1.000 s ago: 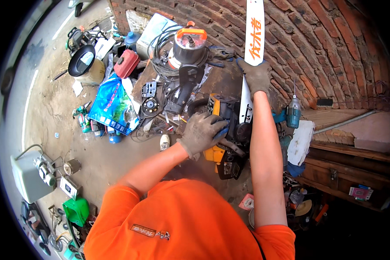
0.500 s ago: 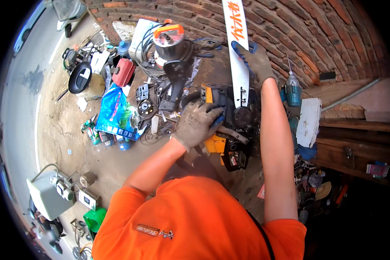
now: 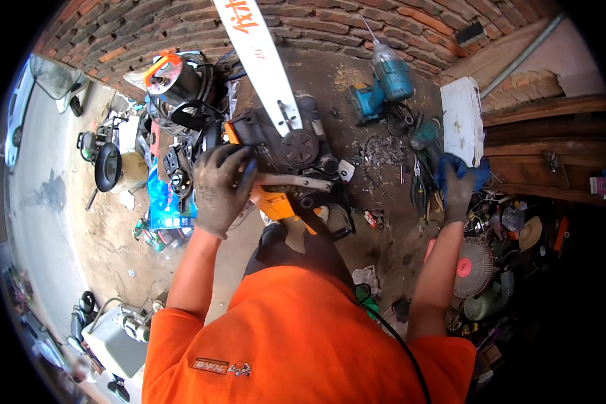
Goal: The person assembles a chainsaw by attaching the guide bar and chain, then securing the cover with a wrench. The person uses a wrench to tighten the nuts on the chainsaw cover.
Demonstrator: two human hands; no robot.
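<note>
In front of me lies a chainsaw with a dark and orange-yellow body (image 3: 276,205). Its long white guide bar (image 3: 266,71) points up toward the brick wall. My left hand (image 3: 221,192), in a grey work glove with blue on it, is closed around the chainsaw's handle at the left side of the body. Away to the right, my gloved right hand (image 3: 456,192) reaches down at the lower end of a white box (image 3: 462,124), beside something blue (image 3: 479,175). Its fingers point away from me, and what they touch is hidden.
A teal power drill (image 3: 392,77) with a long bit stands behind, near a pile of dark chain (image 3: 382,153). Pliers (image 3: 419,192) lie left of my right hand. Leftward are a metal pot (image 3: 175,81) with an orange handle and a blue bag (image 3: 172,209). A fan (image 3: 473,267) is lower right.
My right hand has left the guide bar and moved right and nearer, to the white box. My left hand stays on the chainsaw. The view has shifted rightward.
</note>
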